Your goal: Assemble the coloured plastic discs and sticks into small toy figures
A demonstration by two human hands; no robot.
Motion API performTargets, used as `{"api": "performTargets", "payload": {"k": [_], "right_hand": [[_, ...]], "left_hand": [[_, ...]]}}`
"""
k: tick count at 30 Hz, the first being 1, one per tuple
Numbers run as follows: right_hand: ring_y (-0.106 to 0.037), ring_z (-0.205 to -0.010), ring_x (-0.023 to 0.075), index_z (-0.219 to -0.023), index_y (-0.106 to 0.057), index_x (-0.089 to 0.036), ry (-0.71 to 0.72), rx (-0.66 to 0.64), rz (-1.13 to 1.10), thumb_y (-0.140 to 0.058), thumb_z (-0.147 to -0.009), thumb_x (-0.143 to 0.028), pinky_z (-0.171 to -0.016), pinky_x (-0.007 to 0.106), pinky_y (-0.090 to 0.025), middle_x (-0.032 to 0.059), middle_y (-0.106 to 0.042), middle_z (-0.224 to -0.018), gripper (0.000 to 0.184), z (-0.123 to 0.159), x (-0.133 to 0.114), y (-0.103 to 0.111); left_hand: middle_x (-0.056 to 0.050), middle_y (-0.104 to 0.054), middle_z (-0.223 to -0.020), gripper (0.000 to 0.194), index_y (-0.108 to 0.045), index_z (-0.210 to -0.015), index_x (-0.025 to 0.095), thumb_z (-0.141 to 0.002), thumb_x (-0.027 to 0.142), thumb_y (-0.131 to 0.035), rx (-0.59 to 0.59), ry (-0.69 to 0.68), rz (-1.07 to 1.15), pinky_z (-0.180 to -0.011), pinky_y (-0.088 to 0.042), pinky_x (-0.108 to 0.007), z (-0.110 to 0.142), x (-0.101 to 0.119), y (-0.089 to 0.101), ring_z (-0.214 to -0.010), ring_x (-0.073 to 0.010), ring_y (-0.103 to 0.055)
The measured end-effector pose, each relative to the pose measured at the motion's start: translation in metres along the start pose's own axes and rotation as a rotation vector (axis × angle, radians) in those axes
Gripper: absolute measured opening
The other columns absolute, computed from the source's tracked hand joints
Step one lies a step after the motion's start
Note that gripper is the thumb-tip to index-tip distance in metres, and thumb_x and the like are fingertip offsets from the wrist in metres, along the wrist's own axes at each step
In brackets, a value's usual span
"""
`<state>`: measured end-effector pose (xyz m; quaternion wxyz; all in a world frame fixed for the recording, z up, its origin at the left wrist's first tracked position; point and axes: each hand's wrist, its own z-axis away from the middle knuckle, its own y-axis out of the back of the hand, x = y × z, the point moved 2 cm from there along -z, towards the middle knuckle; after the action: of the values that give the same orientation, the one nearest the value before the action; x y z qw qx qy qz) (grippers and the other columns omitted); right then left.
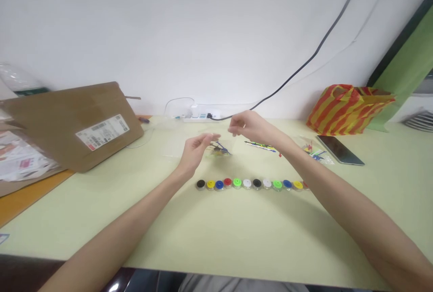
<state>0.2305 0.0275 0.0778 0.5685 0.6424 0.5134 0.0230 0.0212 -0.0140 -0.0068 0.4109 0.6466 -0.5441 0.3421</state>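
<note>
the bare forearms (111, 224) reached out over the pale green desk (203, 233), with the left hand (194, 152) curled and its fingertips drawn close, and the right hand (248, 126) narrowed, its fingers drooping. neither plainly held anything, though the view was too poor to be sure. between and just below them lay a clear bag (225, 157) of blue wires (221, 148), just behind a row of coloured caps (252, 184).

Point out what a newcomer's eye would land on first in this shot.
The row of small round containers with brightly coloured lids catches the eye first, lined up across the pale green desk just nearer the person than their raised left hand and right hand. Between the hands lies a small cluster of blue and dark pieces. Further back, a red-and-yellow striped bag sits at the desk's far right, and a large brown cardboard mailer with a white label leans at the left.
</note>
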Motion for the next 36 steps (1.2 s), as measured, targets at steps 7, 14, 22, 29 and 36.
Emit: {"api": "performTargets", "payload": {"k": [7,14,22,29,36], "right_hand": [[-0.066,-0.074,0.016,-0.081,-0.054,-0.018,-0.128,-0.033,-0.243,-0.051,-0.101,-0.02,-0.069,0.028,-0.051,0.0088,-0.074,-0.084,0.02,-0.002,0.019,-0.002],[-0.065,-0.095,0.0197,-0.115,-0.059,-0.019,0.134,0.067,0.012,-0.052,-0.098,-0.021,-0.081,0.033,-0.05,0.01,-0.067,-0.117,0.018,0.003,0.008,-0.001],[-0.061,-0.105,0.0277,-0.11,-0.071,-0.017,0.286,-0.093,0.394,-0.062,-0.099,-0.033,-0.084,0.036,-0.043,0.0112,-0.07,-0.107,0.021,0.01,-0.018,-0.015],[-0.061,-0.094,0.0248,-0.093,-0.072,-0.018,0.247,-0.094,0.483,-0.061,-0.099,-0.024,-0.084,0.036,-0.039,0.0083,-0.071,-0.093,0.014,0.005,-0.011,-0.018],[-0.061,-0.082,0.021,-0.08,-0.067,-0.019,0.188,-0.119,0.466,-0.06,-0.097,-0.02,-0.07,0.031,-0.036,0.0054,-0.072,-0.084,0.018,0.006,-0.011,-0.018]], "left_hand": [[-0.013,-0.076,-0.118,0.042,-0.08,-0.105,0.017,-0.099,0.052,-0.057,-0.039,0.003,0.097,-0.107,-0.048,-0.043,0.0,0.0,-0.001,-0.117,-0.0292,-0.068],[-0.011,-0.078,-0.113,0.039,-0.081,-0.099,0.016,-0.099,0.041,-0.051,-0.047,0.023,0.204,-0.106,-0.049,-0.042,0.001,0.004,-0.004,-0.116,-0.0292,-0.069],[-0.012,-0.078,-0.114,0.036,-0.081,-0.096,0.015,-0.095,0.038,-0.054,-0.072,0.042,0.313,-0.107,-0.048,-0.044,-0.001,0.003,-0.007,-0.116,-0.031,-0.069],[-0.013,-0.079,-0.106,0.041,-0.079,-0.089,0.015,-0.096,0.043,-0.05,-0.005,0.053,0.221,-0.105,-0.048,-0.042,-0.002,-0.001,-0.004,-0.111,-0.0293,-0.07],[-0.009,-0.068,-0.126,0.033,-0.063,-0.125,0.022,-0.098,0.041,-0.056,0.105,-0.21,-0.152,-0.105,-0.047,-0.04,0.001,0.008,0.002,-0.118,-0.024,-0.063]]}}
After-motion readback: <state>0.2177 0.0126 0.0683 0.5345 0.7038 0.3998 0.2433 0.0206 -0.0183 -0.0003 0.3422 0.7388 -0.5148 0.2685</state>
